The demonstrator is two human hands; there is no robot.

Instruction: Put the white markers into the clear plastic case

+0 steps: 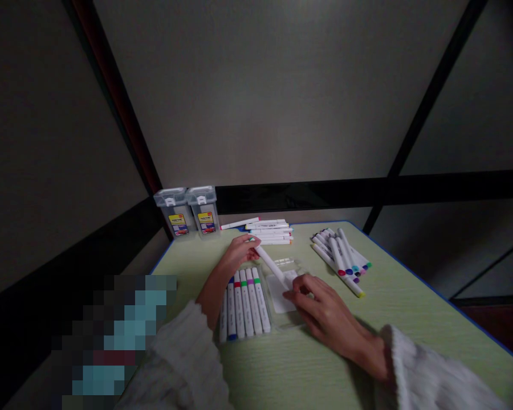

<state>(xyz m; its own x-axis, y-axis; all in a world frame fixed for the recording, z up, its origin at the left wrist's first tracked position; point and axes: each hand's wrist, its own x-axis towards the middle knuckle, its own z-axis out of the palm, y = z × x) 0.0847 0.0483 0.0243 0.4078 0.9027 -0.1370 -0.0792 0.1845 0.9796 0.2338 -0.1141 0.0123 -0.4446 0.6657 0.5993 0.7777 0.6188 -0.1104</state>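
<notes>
A white marker (271,263) slants across the middle of the table, held off the surface between both hands. My left hand (241,250) is closed on its far, green-marked end. At the near end, the fingers of my right hand (318,299) pinch it. Below it lies an opened clear plastic case (270,302) with a white card (282,296) in its right half. In the left half, several white markers (248,302) with coloured bands stand side by side in a row. My left forearm partly covers that row's left edge.
Two clear lidded boxes (176,219) with yellow labels stand at the back left. Several markers (269,232) lie stacked at the back edge. Another loose pile of markers (342,256) with coloured ends is at the right. A wall (282,102) rises behind the pale green table (410,341).
</notes>
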